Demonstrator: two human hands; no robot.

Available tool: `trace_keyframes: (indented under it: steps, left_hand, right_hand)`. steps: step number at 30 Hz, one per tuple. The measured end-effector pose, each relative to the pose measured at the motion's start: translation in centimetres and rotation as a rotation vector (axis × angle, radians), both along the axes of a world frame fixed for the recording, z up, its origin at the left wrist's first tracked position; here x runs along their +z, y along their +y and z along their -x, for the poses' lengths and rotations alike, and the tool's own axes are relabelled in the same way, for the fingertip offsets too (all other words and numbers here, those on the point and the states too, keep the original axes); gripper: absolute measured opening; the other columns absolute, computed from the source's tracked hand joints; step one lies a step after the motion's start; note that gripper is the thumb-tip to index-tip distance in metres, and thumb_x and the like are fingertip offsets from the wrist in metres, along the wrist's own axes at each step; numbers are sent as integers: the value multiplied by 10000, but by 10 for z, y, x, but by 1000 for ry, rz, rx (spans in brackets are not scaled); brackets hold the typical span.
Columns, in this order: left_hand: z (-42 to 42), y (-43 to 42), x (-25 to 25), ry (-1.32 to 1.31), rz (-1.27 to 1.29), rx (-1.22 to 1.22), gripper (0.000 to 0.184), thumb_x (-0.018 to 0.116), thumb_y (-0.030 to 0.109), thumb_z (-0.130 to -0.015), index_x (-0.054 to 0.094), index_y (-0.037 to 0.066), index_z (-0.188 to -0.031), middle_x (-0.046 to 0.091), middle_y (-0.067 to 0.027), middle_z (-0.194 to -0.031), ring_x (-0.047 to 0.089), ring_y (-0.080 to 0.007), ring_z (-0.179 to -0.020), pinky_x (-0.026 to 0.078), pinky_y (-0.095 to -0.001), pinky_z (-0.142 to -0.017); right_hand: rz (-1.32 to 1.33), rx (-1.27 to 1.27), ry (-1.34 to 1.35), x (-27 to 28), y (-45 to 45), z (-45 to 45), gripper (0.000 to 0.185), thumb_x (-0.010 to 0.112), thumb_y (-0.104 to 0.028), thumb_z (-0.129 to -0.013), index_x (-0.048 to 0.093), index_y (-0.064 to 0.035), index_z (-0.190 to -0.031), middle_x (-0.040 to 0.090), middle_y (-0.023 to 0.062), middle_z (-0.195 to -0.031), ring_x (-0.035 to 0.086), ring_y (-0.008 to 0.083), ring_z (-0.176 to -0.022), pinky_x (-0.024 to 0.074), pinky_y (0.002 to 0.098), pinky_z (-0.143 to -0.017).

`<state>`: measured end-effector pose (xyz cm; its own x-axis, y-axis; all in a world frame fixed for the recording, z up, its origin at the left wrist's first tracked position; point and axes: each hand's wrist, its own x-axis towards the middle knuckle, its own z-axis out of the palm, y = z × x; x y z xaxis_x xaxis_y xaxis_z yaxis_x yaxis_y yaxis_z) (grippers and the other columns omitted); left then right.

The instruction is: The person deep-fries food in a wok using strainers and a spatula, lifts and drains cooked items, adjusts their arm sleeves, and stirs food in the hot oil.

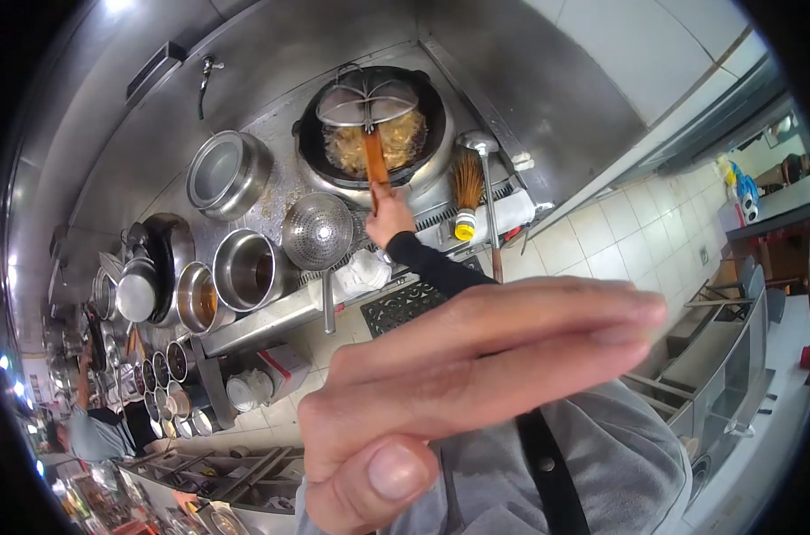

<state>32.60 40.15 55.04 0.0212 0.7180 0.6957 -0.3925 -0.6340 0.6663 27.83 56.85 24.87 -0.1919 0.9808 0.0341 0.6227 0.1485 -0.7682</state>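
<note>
Large in the foreground is my left hand [449,383], its fingers stretched out side by side toward the right, thumb apart below them; nothing shows in it. My right hand [391,214], in a black sleeve, is closed around the wooden handle [374,159] of a round wire-mesh strainer [366,104]. The strainer lies over the back part of a black wok [310,143]. Golden-brown food [347,152] in bubbling liquid fills the wok in front of the mesh and under the handle.
A perforated ladle [318,232] and steel pots [246,269] stand left of the wok. To its right are a bristle brush [466,192] and a long ladle [489,187]. Another person [102,434] is at the far left. A shelf unit [717,374] stands right.
</note>
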Motion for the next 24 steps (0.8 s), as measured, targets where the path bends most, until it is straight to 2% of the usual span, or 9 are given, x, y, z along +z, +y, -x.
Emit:
trace_keyframes:
  steps: [6,7,10,12,15,16,18,19,24]
  left_hand:
    - [-12,42,-15,29,13,163,552,247,404,-1027,596,-18,-1102,584,-268,-1065,605,-411,-997,485,-562,-914]
    - [-15,51,-16,37,30,195,530,263,397,-1023,602,-4,-1092,588,-248,-1058,606,-399,-989,485,-557,-914]
    - [-31,78,-18,72,97,306,463,310,378,-1013,620,37,-1062,599,-188,-1038,608,-362,-964,485,-542,-914]
    - [-43,98,-13,112,154,394,419,342,365,-1006,631,64,-1041,606,-148,-1025,610,-337,-947,485,-531,-914]
    - [-68,145,-13,208,282,518,355,389,346,-996,649,106,-1011,617,-88,-1005,613,-299,-922,486,-516,-914]
    - [-72,179,-36,190,65,352,507,296,400,-1004,646,33,-1020,627,-156,-1016,622,-333,-955,515,-500,-893]
    - [-86,235,-80,85,-182,170,716,182,483,-1011,643,-63,-1030,639,-248,-1029,640,-379,-985,554,-483,-866]
    - [-100,250,-91,7,-214,151,771,162,514,-1009,644,-87,-1030,642,-273,-1031,648,-391,-983,563,-482,-859]
    - [-116,296,-95,-42,-26,-17,783,167,520,-1003,640,-104,-1015,635,-285,-1008,650,-395,-958,568,-472,-838]
  right_hand:
    - [85,81,232,-57,-24,29,678,646,-60,-746,442,-143,-1388,430,243,-1179,581,411,-959,496,475,-842]
    - [310,165,272,-54,-24,24,726,623,-46,-749,388,-117,-1432,415,254,-1210,536,429,-1030,470,444,-905]
    - [-6,224,278,-119,-22,35,759,581,-1,-703,351,-60,-1424,430,234,-1166,520,405,-1030,476,420,-877]
    - [284,423,392,-109,-9,16,772,573,8,-693,332,-17,-1426,435,231,-1155,456,400,-1065,446,385,-901]
    - [127,479,250,-110,1,12,694,535,-2,-745,339,51,-1408,441,290,-1243,466,393,-1151,456,399,-924]
    - [93,507,214,-112,4,11,667,536,-26,-770,343,67,-1401,426,309,-1287,491,396,-1162,459,405,-938]
    - [319,634,-71,-40,27,-25,749,640,-57,-732,330,64,-1403,432,295,-1247,553,416,-1034,474,398,-926]
    - [-113,528,-105,-44,22,-33,548,639,-118,-798,480,59,-1291,523,244,-1143,613,365,-930,502,408,-882]
    - [368,1335,422,48,130,-161,288,478,-138,-940,633,91,-1018,650,228,-939,633,378,-925,501,414,-825]
